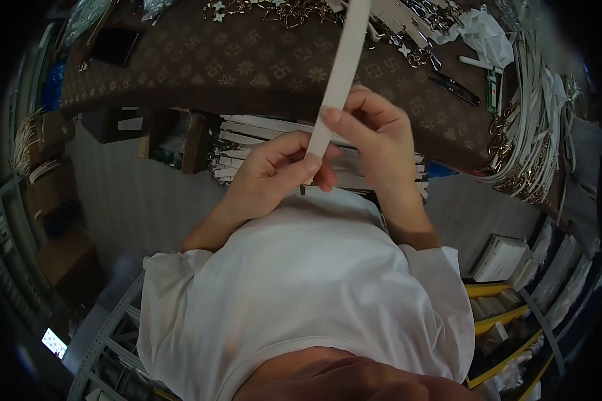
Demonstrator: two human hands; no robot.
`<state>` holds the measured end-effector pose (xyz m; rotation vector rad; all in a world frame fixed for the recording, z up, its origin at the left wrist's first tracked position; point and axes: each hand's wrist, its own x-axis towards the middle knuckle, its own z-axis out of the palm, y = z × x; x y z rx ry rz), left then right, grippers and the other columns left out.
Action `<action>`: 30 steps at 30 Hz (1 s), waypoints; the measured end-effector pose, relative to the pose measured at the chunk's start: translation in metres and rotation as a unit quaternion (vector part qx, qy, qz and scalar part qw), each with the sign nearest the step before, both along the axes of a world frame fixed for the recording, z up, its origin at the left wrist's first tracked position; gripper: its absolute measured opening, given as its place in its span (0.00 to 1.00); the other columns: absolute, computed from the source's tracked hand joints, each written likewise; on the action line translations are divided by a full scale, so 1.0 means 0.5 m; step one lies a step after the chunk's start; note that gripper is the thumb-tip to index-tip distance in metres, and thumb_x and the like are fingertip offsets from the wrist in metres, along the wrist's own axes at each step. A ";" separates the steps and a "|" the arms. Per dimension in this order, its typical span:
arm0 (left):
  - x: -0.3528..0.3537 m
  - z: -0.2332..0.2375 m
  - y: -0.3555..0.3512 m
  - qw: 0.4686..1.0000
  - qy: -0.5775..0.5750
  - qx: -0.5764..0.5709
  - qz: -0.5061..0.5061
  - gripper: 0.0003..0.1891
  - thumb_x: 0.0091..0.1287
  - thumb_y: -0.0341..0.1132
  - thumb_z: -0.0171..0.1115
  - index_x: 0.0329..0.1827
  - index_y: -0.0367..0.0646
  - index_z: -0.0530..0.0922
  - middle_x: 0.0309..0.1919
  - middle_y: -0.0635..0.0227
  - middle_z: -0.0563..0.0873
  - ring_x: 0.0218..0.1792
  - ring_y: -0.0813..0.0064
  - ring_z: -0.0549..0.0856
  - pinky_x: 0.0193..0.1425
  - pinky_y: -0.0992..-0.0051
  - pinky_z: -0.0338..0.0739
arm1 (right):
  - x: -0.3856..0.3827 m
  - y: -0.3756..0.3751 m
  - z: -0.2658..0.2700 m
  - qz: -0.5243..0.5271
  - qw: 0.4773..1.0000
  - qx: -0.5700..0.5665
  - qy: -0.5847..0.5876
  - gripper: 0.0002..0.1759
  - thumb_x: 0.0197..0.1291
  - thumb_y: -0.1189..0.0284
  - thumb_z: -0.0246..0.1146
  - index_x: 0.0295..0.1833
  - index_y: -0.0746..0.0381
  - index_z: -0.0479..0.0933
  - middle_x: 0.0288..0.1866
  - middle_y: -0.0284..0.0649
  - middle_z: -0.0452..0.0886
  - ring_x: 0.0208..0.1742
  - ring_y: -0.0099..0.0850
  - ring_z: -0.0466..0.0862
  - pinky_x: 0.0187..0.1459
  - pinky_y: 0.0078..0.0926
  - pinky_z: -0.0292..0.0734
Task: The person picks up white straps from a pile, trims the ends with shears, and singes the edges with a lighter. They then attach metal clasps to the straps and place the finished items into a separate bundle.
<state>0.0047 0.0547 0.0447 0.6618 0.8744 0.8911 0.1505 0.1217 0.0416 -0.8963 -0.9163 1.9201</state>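
A long, flat, off-white strap (344, 67) runs from my hands up over the table's edge toward the back. My left hand (277, 167) pinches its lower end between thumb and fingers, close to my shirt. Higher on the strap, my right hand (374, 130) grips it with the thumb on its face and the fingers curled behind. A small dark metal-looking bit (303, 190) shows just below my left thumb; what it belongs to is hidden.
The brown patterned tablecloth (247, 60) bears metal clasps and chains (284, 12), black thread snips (455, 89), a dark phone (114, 47) and crumpled white plastic (485, 37). Pale straps with clasps (535, 127) hang over the right edge. Stacked strips (241, 137) lie beneath the table's front edge.
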 end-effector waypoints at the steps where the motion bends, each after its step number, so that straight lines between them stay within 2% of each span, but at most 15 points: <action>1: 0.003 -0.007 0.002 0.997 0.056 0.042 0.035 0.10 0.67 0.31 0.46 0.43 0.35 0.73 0.26 0.67 0.78 0.27 0.83 0.75 0.32 0.84 0.70 | -0.004 -0.006 -0.001 0.045 0.998 0.029 -0.015 0.07 0.52 0.74 0.63 0.29 0.68 0.76 0.26 0.32 0.72 0.28 0.18 0.75 0.29 0.15 0.68; 3: -0.003 -0.005 0.005 0.987 0.115 0.086 0.071 0.10 0.68 0.33 0.45 0.40 0.36 0.73 0.24 0.69 0.76 0.26 0.84 0.74 0.31 0.85 0.68 | -0.009 -0.010 -0.008 0.081 0.994 0.064 -0.032 0.05 0.53 0.75 0.62 0.33 0.67 0.76 0.28 0.34 0.77 0.31 0.18 0.74 0.31 0.15 0.69; 6: -0.028 0.002 0.000 0.995 0.097 0.037 0.011 0.13 0.69 0.37 0.43 0.36 0.37 0.73 0.19 0.73 0.71 0.22 0.87 0.68 0.25 0.86 0.62 | -0.019 0.002 -0.011 0.096 0.992 0.052 -0.057 0.06 0.53 0.75 0.62 0.35 0.67 0.76 0.30 0.36 0.78 0.31 0.19 0.75 0.33 0.16 0.70; 8: -0.035 -0.011 -0.016 0.993 0.109 0.031 0.018 0.15 0.70 0.39 0.42 0.34 0.37 0.74 0.16 0.76 0.68 0.18 0.88 0.63 0.21 0.85 0.56 | -0.029 0.013 0.002 0.040 0.996 0.042 -0.061 0.08 0.53 0.74 0.62 0.36 0.68 0.77 0.32 0.38 0.79 0.32 0.20 0.76 0.34 0.17 0.70; 9: -0.040 -0.017 -0.025 0.993 0.111 0.031 0.017 0.15 0.70 0.39 0.42 0.34 0.37 0.74 0.16 0.76 0.68 0.18 0.88 0.63 0.21 0.85 0.56 | -0.029 0.023 0.003 0.039 0.997 0.042 -0.059 0.08 0.53 0.74 0.62 0.36 0.68 0.77 0.32 0.38 0.79 0.32 0.20 0.76 0.34 0.17 0.70; 11: -0.051 -0.025 -0.044 0.992 0.122 0.011 0.020 0.17 0.69 0.39 0.43 0.29 0.37 0.74 0.13 0.77 0.67 0.16 0.89 0.62 0.20 0.85 0.56 | -0.026 0.051 0.004 -0.046 0.997 0.047 0.035 0.09 0.54 0.73 0.61 0.37 0.69 0.77 0.34 0.39 0.80 0.31 0.21 0.76 0.34 0.17 0.71; 15: -0.080 -0.024 -0.076 0.992 0.117 -0.050 0.006 0.17 0.68 0.40 0.45 0.27 0.37 0.75 0.13 0.76 0.68 0.15 0.88 0.62 0.20 0.85 0.56 | 0.002 0.096 0.006 -0.104 0.993 0.022 0.047 0.11 0.56 0.71 0.59 0.37 0.70 0.77 0.32 0.39 0.79 0.31 0.21 0.77 0.33 0.15 0.71; 18: -0.113 -0.030 -0.085 0.987 0.151 -0.051 -0.029 0.17 0.67 0.40 0.46 0.29 0.36 0.77 0.14 0.75 0.70 0.16 0.88 0.64 0.20 0.85 0.58 | 0.010 0.105 -0.007 -0.121 0.990 0.024 0.066 0.11 0.56 0.71 0.59 0.37 0.69 0.77 0.31 0.38 0.79 0.30 0.20 0.77 0.32 0.13 0.70; 20: -0.131 -0.032 -0.081 0.960 0.238 0.084 -0.124 0.15 0.67 0.39 0.46 0.36 0.35 0.77 0.15 0.74 0.72 0.16 0.87 0.66 0.21 0.85 0.60 | -0.009 0.077 0.001 -0.093 0.994 0.010 0.056 0.11 0.57 0.71 0.58 0.37 0.69 0.77 0.31 0.38 0.79 0.30 0.19 0.77 0.32 0.13 0.70; 21: -0.124 -0.028 -0.076 0.958 0.240 0.089 -0.128 0.15 0.67 0.39 0.46 0.36 0.35 0.77 0.15 0.74 0.72 0.16 0.87 0.66 0.21 0.85 0.60 | -0.017 0.062 -0.003 -0.060 0.998 0.017 0.027 0.11 0.56 0.70 0.59 0.37 0.68 0.77 0.31 0.37 0.79 0.31 0.19 0.76 0.31 0.13 0.69; 24: -0.093 0.003 -0.058 0.970 0.207 0.117 -0.044 0.14 0.67 0.37 0.46 0.41 0.35 0.75 0.16 0.73 0.73 0.17 0.86 0.67 0.22 0.86 0.62 | -0.054 0.005 -0.017 0.027 0.997 0.070 0.001 0.10 0.53 0.69 0.62 0.38 0.65 0.79 0.31 0.34 0.79 0.29 0.16 0.72 0.31 0.11 0.64; 25: -0.088 0.023 -0.046 0.977 0.204 0.063 -0.033 0.13 0.67 0.36 0.46 0.43 0.34 0.74 0.17 0.73 0.73 0.17 0.86 0.67 0.21 0.85 0.62 | -0.055 0.003 -0.013 0.023 0.997 0.073 0.003 0.10 0.53 0.69 0.62 0.38 0.65 0.79 0.31 0.34 0.79 0.29 0.16 0.72 0.31 0.11 0.64; 26: -0.085 0.034 -0.037 0.980 0.198 0.008 -0.022 0.13 0.67 0.35 0.46 0.44 0.34 0.73 0.17 0.73 0.73 0.16 0.87 0.67 0.21 0.85 0.62 | -0.053 0.004 -0.007 0.008 0.999 0.024 0.026 0.10 0.53 0.70 0.62 0.37 0.65 0.79 0.31 0.34 0.79 0.28 0.15 0.70 0.29 0.11 0.62; 28: -0.108 0.033 -0.040 0.979 0.199 0.009 -0.049 0.12 0.67 0.34 0.46 0.44 0.34 0.73 0.17 0.73 0.73 0.16 0.86 0.66 0.20 0.85 0.61 | -0.037 0.017 -0.006 -0.017 0.998 -0.024 0.046 0.10 0.53 0.70 0.62 0.37 0.66 0.78 0.31 0.34 0.79 0.26 0.14 0.68 0.28 0.11 0.61; 30: -0.144 0.025 -0.050 0.977 0.199 0.005 -0.079 0.12 0.67 0.34 0.46 0.43 0.34 0.73 0.16 0.73 0.73 0.16 0.86 0.66 0.19 0.85 0.61 | -0.007 0.053 -0.019 -0.128 0.987 -0.036 0.087 0.09 0.54 0.71 0.62 0.36 0.67 0.77 0.31 0.34 0.79 0.24 0.13 0.66 0.26 0.12 0.60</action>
